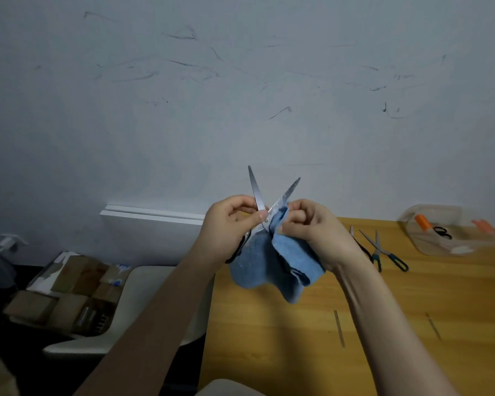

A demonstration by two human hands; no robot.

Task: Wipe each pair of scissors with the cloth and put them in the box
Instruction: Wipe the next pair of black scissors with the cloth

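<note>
Item: scissors [256, 192], blades spread. Your left hand [226, 227] is gripping them near pivot, fingers curled, exposing inner edges. Your right hand [312, 230] is pinching cloth [257, 267] round one blade at fingertips, likely wiping. Box [446, 212] and spare scissors [379, 248] are lying beyond right knuckles.

**A plain back room serving as a makeshift workspace**

A pale wall [240, 81] covered in dark scuff marks stands behind a wooden tabletop [383, 324]. Beside it, a white plastic chair [143, 284] holds cardboard boxes [69, 284]. A white board [152, 221] rests against the wall, and a charger [7, 242] sits in a low socket.
</note>
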